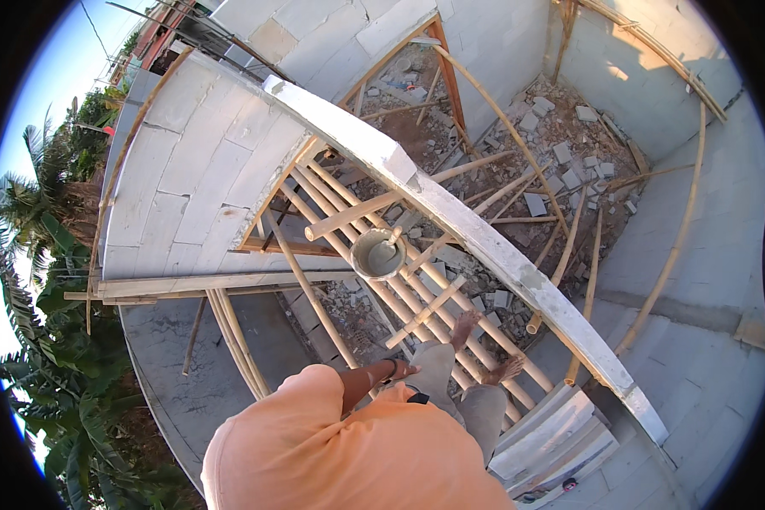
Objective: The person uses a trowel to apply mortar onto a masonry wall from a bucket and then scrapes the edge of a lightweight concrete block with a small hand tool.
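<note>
My left hand (pixel 405 370), with a dark band at the wrist, rests on my grey trousers (pixel 434 367) near the knee. Its fingers look stretched out and hold nothing that I can see. My right hand is out of sight. Ahead of me a round bucket (pixel 368 270) of grey wet mortar stands on bamboo poles (pixel 399 293). A pale-handled tool (pixel 393 238), perhaps a trowel, sticks out of the mortar. My bare feet (pixel 503 371) are set on the same poles, beside a short crosswise pole (pixel 425 313).
A narrow block wall top (pixel 484 238) runs diagonally just beyond the poles. Broken blocks and rubble (pixel 561 161) lie on the ground far below. Slanting bamboo props (pixel 680 221) lean around the room. Pale blocks (pixel 552 433) are stacked at my right. Trees (pixel 68 340) stand at left.
</note>
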`<state>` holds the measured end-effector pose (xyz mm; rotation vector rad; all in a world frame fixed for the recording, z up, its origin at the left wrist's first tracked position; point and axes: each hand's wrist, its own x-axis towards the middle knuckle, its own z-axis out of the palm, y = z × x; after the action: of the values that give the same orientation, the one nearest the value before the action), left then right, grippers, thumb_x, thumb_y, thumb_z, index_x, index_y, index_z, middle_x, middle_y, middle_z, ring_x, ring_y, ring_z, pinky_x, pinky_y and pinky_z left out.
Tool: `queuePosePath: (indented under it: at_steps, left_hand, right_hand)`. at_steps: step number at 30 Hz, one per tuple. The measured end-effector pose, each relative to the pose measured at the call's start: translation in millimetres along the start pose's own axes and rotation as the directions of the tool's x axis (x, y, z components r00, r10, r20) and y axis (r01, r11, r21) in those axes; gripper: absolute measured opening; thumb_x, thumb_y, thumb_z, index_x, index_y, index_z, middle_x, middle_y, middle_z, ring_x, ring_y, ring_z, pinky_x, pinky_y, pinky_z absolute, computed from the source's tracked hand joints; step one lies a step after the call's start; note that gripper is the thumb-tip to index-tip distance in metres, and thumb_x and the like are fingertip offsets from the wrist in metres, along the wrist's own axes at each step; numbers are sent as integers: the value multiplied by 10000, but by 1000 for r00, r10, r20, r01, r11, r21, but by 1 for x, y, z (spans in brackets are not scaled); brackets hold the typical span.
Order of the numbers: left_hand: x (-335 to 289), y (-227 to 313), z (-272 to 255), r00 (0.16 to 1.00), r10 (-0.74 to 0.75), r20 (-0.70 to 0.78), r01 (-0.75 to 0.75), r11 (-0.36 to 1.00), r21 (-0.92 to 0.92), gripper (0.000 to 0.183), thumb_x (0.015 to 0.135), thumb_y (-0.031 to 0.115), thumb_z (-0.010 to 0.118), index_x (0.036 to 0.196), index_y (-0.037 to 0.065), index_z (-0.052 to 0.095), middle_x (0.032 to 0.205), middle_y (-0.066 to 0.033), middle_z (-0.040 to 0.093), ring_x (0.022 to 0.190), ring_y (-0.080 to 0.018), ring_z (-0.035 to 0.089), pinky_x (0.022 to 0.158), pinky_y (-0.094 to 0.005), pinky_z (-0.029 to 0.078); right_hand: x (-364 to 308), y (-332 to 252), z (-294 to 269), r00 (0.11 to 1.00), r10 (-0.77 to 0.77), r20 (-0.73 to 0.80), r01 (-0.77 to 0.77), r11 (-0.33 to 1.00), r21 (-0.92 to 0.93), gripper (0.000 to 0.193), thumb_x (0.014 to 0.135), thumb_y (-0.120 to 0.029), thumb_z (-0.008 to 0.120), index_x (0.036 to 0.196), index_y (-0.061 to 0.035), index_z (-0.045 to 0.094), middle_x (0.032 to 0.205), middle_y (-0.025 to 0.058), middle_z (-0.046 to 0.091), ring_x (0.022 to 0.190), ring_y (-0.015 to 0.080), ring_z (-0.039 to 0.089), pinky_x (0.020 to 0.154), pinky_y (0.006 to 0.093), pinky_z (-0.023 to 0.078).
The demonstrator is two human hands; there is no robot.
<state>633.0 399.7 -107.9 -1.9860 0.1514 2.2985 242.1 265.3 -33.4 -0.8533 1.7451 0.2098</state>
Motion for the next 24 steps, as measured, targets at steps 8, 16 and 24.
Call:
queuePosePath:
  at_steps: [8, 16, 24]
  left_hand:
    - [-17, -4, 12, 969, 180, -169, -83, 883, 462, 732, 926, 635, 348, 1232, 10, 578, 1270, -216, 570, 1200, -351, 527, 998, -414, 392]
    - [-33, 66, 68, 993, 102, -56, -87, 971, 224, 874, 846, 719, 431, 1373, 21, 457, 1366, -209, 499, 1253, -291, 492, 1039, -384, 361]
    - [-27, 104, 128, 925, 323, 203, -370, 636, 677, 806, 896, 602, 467, 1393, -29, 403, 1439, -237, 401, 1331, -266, 403, 1084, -352, 299]
  right_hand:
    - [6, 64, -19, 993, 120, 2, -120, 987, 104, 395, 886, -328, 579, 717, 26, 630, 616, 177, 614, 583, 295, 630, 570, 459, 483]
    - [56, 201, -65, 870, 492, 16, -462, 805, 372, 419, 892, -347, 574, 723, 31, 640, 625, 190, 627, 598, 308, 643, 585, 469, 490]
    - [85, 219, -145, 795, 315, -519, -223, 947, 233, 515, 879, -437, 553, 1061, 44, 567, 954, 330, 621, 972, 482, 587, 852, 534, 434]
